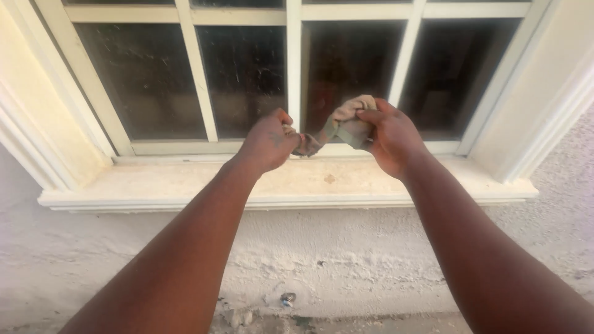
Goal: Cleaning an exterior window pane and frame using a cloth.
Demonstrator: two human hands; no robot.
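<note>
Behind my hands stood a cream-painted window frame [294, 68] with dark, dusty glass panes [148, 77] filling the upper half of the frame, and beneath it a pale, chalky stone sill [185, 185] ran across the middle. Below the sill lay rough white plastered wall [371, 253], with a small metallic object [287, 299] on the ground at the bottom centre; what it was could not be made out. Both my arms reached upward from the lower corners and met just right of centre. My left hand [267, 143] was closed in a fist around one end of a crumpled beige-and-grey cloth rag [339, 127]; my right hand [388, 139] gripped the bulkier bunched end, fingers curled over its top. The rag was suspended between the two hands, above the sill and in front of the lower window rail, not touching either as far as could be told. Its long axis ran left to right, slightly rising toward the right hand, and appeared twisted at the narrow middle. Both hands were about equally near it.
</note>
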